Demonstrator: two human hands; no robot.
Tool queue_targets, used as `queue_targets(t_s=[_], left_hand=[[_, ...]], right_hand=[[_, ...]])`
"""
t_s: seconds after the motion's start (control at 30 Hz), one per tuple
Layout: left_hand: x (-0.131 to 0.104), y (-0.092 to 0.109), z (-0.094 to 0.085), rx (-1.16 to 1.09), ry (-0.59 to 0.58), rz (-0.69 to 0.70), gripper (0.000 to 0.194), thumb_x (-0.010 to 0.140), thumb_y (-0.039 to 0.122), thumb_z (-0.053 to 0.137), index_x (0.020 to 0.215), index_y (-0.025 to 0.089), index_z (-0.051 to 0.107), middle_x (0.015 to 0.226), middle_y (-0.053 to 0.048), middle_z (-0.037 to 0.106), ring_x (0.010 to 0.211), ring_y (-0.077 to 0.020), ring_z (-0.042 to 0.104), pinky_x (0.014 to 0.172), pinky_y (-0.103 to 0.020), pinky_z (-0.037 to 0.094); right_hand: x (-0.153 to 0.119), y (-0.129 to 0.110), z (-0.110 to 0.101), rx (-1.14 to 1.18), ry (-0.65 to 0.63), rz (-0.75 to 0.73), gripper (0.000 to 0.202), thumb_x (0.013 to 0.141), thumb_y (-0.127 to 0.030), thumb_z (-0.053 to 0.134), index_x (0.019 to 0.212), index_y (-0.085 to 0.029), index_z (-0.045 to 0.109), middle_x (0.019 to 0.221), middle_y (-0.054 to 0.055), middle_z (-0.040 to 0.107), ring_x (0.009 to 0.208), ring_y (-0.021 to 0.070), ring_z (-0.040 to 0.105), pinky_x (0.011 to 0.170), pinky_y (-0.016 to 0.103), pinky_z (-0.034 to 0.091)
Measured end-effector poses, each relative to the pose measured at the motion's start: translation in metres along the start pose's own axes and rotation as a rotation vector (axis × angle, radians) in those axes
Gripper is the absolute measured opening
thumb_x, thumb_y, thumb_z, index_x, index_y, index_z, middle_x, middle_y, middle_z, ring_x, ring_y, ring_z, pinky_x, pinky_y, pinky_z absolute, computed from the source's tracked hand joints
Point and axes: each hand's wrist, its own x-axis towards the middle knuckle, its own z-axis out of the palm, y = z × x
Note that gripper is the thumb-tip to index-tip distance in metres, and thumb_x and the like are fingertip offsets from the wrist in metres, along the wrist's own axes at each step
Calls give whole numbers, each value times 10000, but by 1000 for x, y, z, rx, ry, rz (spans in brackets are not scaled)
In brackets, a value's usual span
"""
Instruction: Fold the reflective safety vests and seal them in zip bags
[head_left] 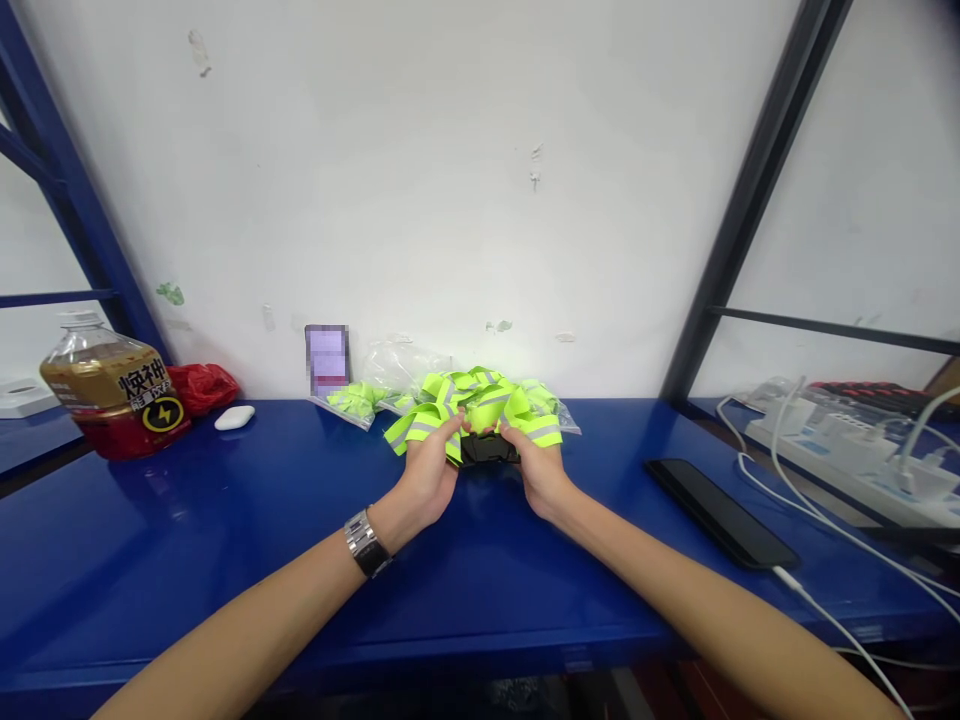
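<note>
A bundle of fluorescent yellow-green reflective straps [491, 395] with grey stripes lies at the middle of the table's back edge. In front of it, a black plastic buckle [489, 450] sits between my two hands. My left hand [433, 472], with a metal watch on its wrist, is closed at the buckle's left end and the strap beside it. At the other end, my right hand [541, 470] is closed likewise, thumb on top. Most of my fingers are hidden beneath the buckle and the straps.
Clear plastic bags [405, 365] and another bagged strap [356, 400] lie by the wall, near a blurred upright screen [328, 358]. Leftward are a white earphone case [235, 418], a red bag [201, 388] and a large drink bottle [116, 395]. A charging phone [720, 510] and power strips [847, 450] are rightward.
</note>
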Motion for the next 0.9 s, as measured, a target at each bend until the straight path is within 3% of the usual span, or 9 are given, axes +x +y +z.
queue_targets(t_s=[0.13, 0.3, 0.43, 0.57, 0.7, 0.9], left_hand=[[4, -7, -12, 228, 0, 155, 277, 645, 299, 781, 798, 162, 595, 888, -35, 675, 863, -188, 642, 842, -321, 510], [14, -11, -37, 639, -130, 298, 205, 829, 315, 571, 975, 172, 590, 881, -74, 686, 926, -234, 642, 902, -394, 481], [17, -5, -57, 1077, -255, 515, 189, 862, 206, 433, 975, 168, 581, 932, -109, 673, 993, -274, 623, 943, -455, 445], [14, -2, -67, 1385, -514, 744, 225, 834, 102, 386, 937, 175, 572, 970, -124, 639, 1017, -272, 599, 912, -419, 462], [9, -5, -69, 1474, -682, 765, 242, 859, 89, 360, 976, 173, 555, 976, -122, 619, 972, -252, 597, 888, -394, 477], [-10, 1, -60, 1485, -794, 634, 236, 914, 190, 381, 1087, 175, 542, 1075, -127, 609, 1031, -270, 576, 973, -422, 435]], right_hand=[[-1, 3, -2, -74, -90, 3, 487, 597, -283, 784, 1048, -179, 632, 1096, 64, 705, 1023, 240, 646, 935, 390, 496], [-2, 6, -7, -185, -159, -73, 591, 643, -341, 776, 1187, -209, 585, 1251, 76, 636, 1115, 243, 608, 983, 402, 468], [1, 14, -14, -515, -145, -197, 482, 770, -384, 650, 1218, -224, 574, 1296, 76, 598, 1204, 242, 547, 1028, 409, 420], [-2, 11, -19, -982, -198, -337, 387, 831, -305, 548, 1206, -218, 581, 1232, 91, 629, 1200, 265, 541, 1001, 387, 418], [-16, -2, -17, -1346, -237, -320, 345, 868, -241, 466, 1187, -166, 574, 1164, 142, 651, 1121, 303, 582, 905, 367, 440], [-33, -10, -7, -1556, -349, -383, 251, 884, -228, 439, 1043, -149, 617, 1043, 142, 681, 1009, 283, 611, 862, 343, 412]])
